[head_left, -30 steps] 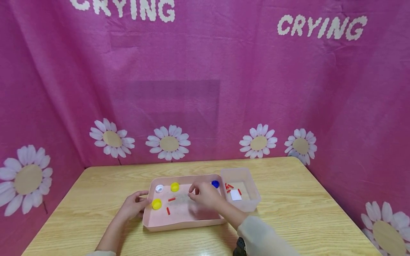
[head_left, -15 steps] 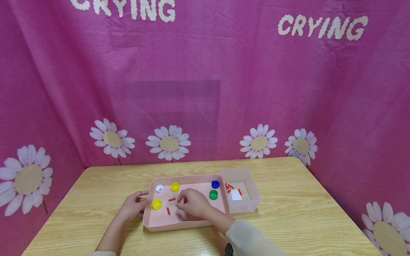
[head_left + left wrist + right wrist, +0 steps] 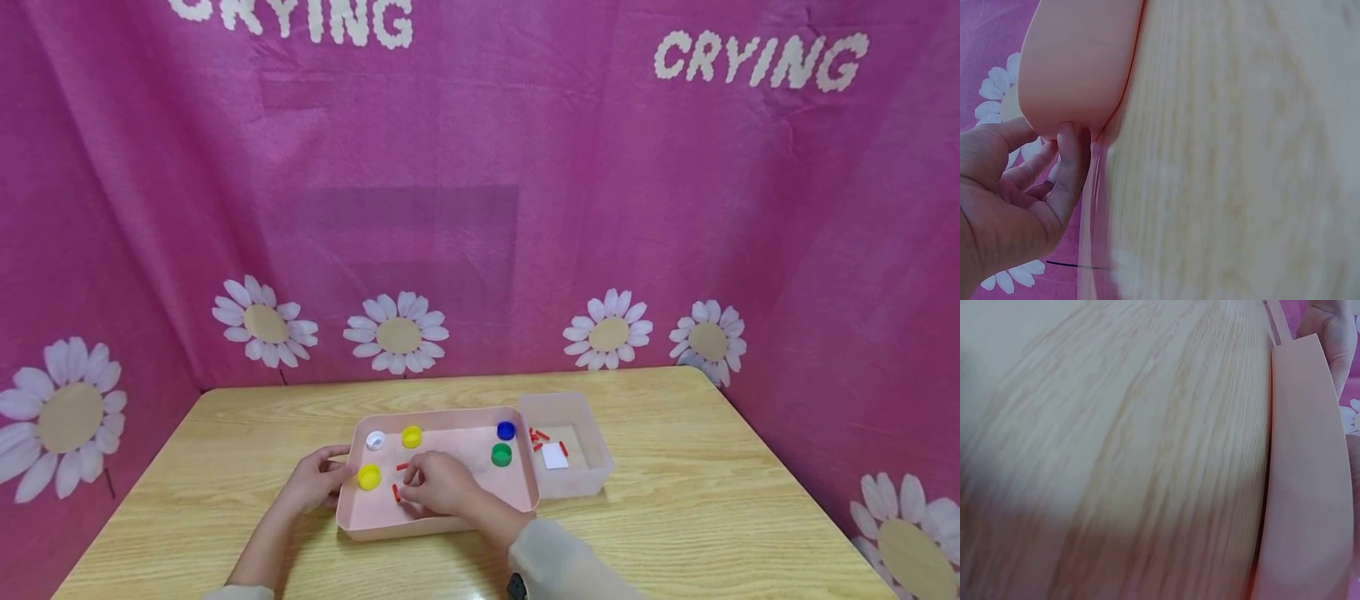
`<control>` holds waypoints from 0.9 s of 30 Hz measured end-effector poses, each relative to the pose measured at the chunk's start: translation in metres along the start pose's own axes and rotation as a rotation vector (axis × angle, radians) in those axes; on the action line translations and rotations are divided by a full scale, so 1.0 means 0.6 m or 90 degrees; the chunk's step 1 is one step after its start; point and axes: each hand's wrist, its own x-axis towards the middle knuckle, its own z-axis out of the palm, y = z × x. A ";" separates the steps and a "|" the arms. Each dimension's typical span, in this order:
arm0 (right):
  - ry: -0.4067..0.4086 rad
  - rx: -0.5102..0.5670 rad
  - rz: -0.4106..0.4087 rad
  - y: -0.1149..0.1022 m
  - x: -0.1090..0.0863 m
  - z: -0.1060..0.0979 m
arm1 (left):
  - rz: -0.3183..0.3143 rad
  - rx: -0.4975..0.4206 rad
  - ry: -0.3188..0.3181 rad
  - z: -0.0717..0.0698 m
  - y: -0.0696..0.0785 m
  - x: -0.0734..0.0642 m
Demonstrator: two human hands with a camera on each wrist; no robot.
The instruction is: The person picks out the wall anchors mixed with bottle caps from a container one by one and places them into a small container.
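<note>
On the wooden table a shallow pink tray (image 3: pixel 442 525) holds two yellow bottle caps (image 3: pixel 411 437), a white cap (image 3: pixel 376 440), a blue cap (image 3: pixel 506 431) and a green cap (image 3: pixel 501 454). My left hand (image 3: pixel 315 481) grips the tray's left end; the left wrist view has its thumb at the rim and fingers against the wall. Inside the tray, the curled fingers of my right hand (image 3: pixel 442 485) are at a short red stick (image 3: pixel 397 492); whether they pinch it is too small to tell. Another red stick (image 3: pixel 402 467) lies just behind, partly hidden by that hand.
A translucent box (image 3: pixel 592 479) stands against the tray's right end. Several red sticks (image 3: pixel 540 435) and a white square piece (image 3: pixel 555 456) lie in it. Behind the wooden table (image 3: pixel 675 500) hangs a pink curtain (image 3: pixel 480 250) with flowers.
My right hand has moved left and toward me across the tray, uncovering the green cap and reaching the nearer red stick. The left hand stays on the tray's end.
</note>
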 end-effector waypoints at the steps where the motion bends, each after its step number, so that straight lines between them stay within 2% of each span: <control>1: 0.002 -0.003 0.000 -0.001 0.001 0.001 | 0.000 -0.001 -0.001 0.000 0.000 0.000; 7: 0.014 -0.018 0.003 -0.007 0.008 0.009 | 0.007 -0.007 -0.002 -0.001 -0.001 0.000; 12: 0.001 -0.014 0.012 -0.013 0.008 0.018 | 0.010 -0.031 -0.006 0.001 -0.001 -0.001; 21: 0.006 -0.015 0.043 -0.020 0.010 0.025 | -0.008 -0.016 0.003 0.001 -0.002 0.001; 27: 0.015 -0.036 0.050 -0.018 0.012 0.026 | -0.006 -0.019 0.005 0.001 -0.002 0.000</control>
